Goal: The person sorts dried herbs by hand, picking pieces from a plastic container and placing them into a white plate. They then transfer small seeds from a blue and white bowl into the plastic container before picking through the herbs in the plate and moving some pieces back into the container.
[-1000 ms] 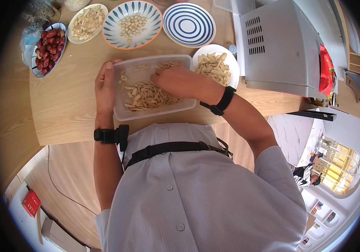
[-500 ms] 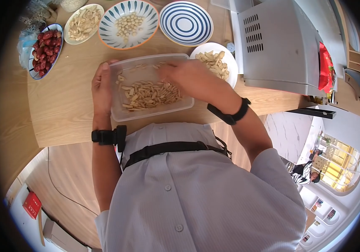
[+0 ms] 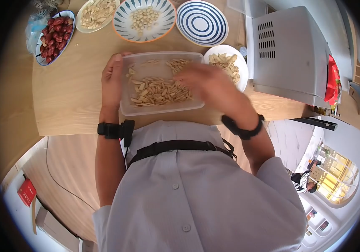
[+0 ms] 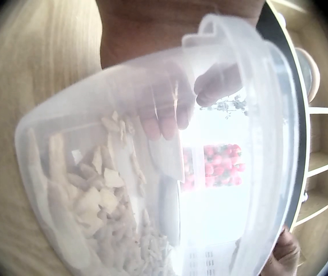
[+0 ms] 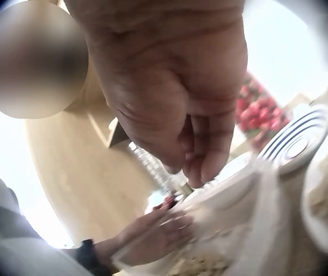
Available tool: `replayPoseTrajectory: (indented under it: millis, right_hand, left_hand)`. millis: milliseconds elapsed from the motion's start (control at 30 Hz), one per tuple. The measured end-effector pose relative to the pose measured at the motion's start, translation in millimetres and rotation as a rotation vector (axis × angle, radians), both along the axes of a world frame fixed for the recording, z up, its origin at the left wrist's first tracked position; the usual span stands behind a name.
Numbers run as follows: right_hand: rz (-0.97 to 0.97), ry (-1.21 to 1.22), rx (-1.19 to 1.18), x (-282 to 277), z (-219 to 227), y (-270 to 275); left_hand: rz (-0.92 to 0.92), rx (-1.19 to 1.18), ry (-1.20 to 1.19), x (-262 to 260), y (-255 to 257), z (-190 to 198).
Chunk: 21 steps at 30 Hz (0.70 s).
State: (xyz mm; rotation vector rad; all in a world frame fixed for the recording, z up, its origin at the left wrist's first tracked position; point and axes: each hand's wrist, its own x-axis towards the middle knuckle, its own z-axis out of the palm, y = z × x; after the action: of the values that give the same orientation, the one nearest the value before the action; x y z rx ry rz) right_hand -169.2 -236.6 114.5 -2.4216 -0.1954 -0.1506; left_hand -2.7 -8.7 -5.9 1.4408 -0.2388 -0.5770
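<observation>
A clear plastic container [image 3: 163, 57] with pale dried slices [image 3: 157, 91] spread over its bottom stands near the table's front edge. My left hand [image 3: 113, 82] grips its left side, and the left wrist view shows those fingers [image 4: 167, 123] through the plastic. Over the container's right end hovers my right hand [image 3: 213, 84], blurred in the head view. Its fingers [image 5: 213, 164] bend downward close to the thumb in the right wrist view; I cannot tell whether a slice is between them. Right beside this hand is a white plate [image 3: 243, 77] bearing larger pale slices [image 3: 226, 64].
Along the back are a bowl of red dates [image 3: 56, 38], a plate of pale strips [image 3: 96, 14], a patterned plate with round pale seeds [image 3: 144, 19] and a blue-ringed plate [image 3: 202, 23]. A grey boxy appliance [image 3: 289, 54] stands at the right. Another person [image 3: 303, 182] is far off.
My right hand has lifted from the slices in the container's middle and shifted right, toward the white plate. The left hand keeps its grip on the container. The head view has shifted slightly.
</observation>
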Motion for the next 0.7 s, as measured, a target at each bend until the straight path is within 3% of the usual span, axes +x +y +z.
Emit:
replayPoseTrajectory:
  millis: [133, 233, 433, 700]
  right_hand:
    - [0.367, 0.024, -0.262, 50, -29, 54]
    - [0.518, 0.049, -0.251, 66, -49, 63]
    - [0.589, -0.084, -0.287, 69, -73, 65]
    - [0.535, 0.026, -0.285, 75, -62, 65]
  left_hand:
    - [0.029, -0.067, 0.06, -4, -4, 9]
    - [0.015, -0.047, 0.041, -2, -2, 5]
    - [0.029, -0.02, 0.04, -3, -1, 6]
    - [0.021, -0.034, 0.01, -1, -1, 3]
